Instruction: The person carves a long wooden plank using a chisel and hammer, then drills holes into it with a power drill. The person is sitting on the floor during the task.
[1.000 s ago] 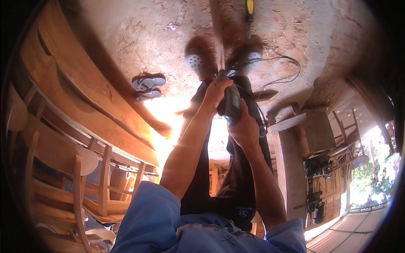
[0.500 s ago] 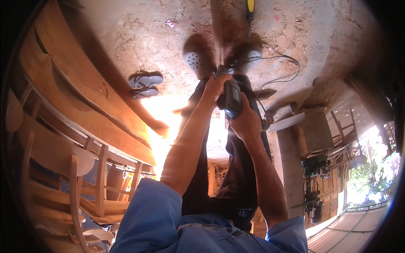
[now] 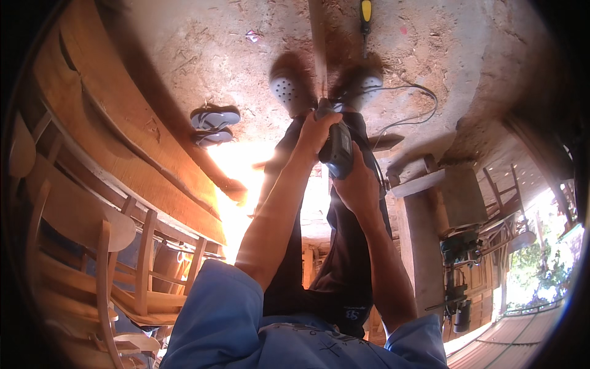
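Note:
Both my hands grip a dark, corded power tool (image 3: 337, 147) held between my shins; its exact kind does not show clearly. My left hand (image 3: 317, 132) wraps around its far end, close to my feet. Around the near end, my right hand (image 3: 358, 187) is closed. A long, narrow wooden strip (image 3: 317, 37) runs from beyond my feet up to the tool's far end. Where tool and strip meet is partly hidden by the tool and my left hand. A black cord (image 3: 435, 101) loops over the ground on the right.
A yellow-and-black screwdriver (image 3: 366, 15) lies beyond my right shoe (image 3: 367, 86). Grey flip-flops (image 3: 214, 117) rest to the left, near a large wooden board (image 3: 132, 123) and several wooden chairs (image 3: 110, 264). On the right stand a block-like wooden piece (image 3: 461, 195) and dark machinery (image 3: 458, 252).
The tool and both hands have shifted only slightly, and the whole view has moved a little with them. Both hands keep their grip.

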`<move>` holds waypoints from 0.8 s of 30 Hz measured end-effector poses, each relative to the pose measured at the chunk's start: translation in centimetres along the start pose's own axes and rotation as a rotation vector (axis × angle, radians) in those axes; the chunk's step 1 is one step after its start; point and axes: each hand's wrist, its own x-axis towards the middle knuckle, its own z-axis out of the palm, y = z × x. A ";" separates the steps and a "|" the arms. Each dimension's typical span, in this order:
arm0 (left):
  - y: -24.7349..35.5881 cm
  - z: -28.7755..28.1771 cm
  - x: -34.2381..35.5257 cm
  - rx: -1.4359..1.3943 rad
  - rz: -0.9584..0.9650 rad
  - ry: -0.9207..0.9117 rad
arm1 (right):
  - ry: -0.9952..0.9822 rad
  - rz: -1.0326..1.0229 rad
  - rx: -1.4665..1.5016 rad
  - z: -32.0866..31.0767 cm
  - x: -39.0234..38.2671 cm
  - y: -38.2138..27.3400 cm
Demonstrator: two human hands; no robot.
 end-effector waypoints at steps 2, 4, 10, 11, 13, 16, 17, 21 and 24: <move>0.0 0.1 -0.8 -0.012 0.016 0.012 | -0.017 0.000 -0.009 -0.4 -0.6 -0.1; 0.4 0.3 -1.5 -0.018 0.017 0.001 | -0.031 0.031 0.000 -0.8 -1.0 -0.3; 0.9 1.0 -3.3 -0.091 -0.048 0.060 | -0.060 0.092 0.031 -0.8 0.5 -0.9; 0.7 1.1 -3.3 -0.103 -0.041 0.100 | -0.068 0.123 0.011 -0.6 1.1 -0.9; 0.2 1.3 -3.0 -0.112 0.013 0.152 | -0.070 0.144 -0.007 -0.1 2.0 -0.8; -0.8 1.3 -1.9 -0.099 0.105 0.191 | -0.053 0.130 -0.017 0.3 2.7 -0.4; -1.0 1.2 -1.4 -0.087 0.112 0.211 | -0.049 0.127 -0.024 0.4 2.8 -0.3; -1.9 0.6 0.0 -0.121 0.089 0.174 | -0.068 0.162 -0.046 0.5 3.0 -0.1; -2.2 0.5 1.0 -0.108 0.150 0.264 | -0.013 0.072 -0.097 0.6 3.6 -0.2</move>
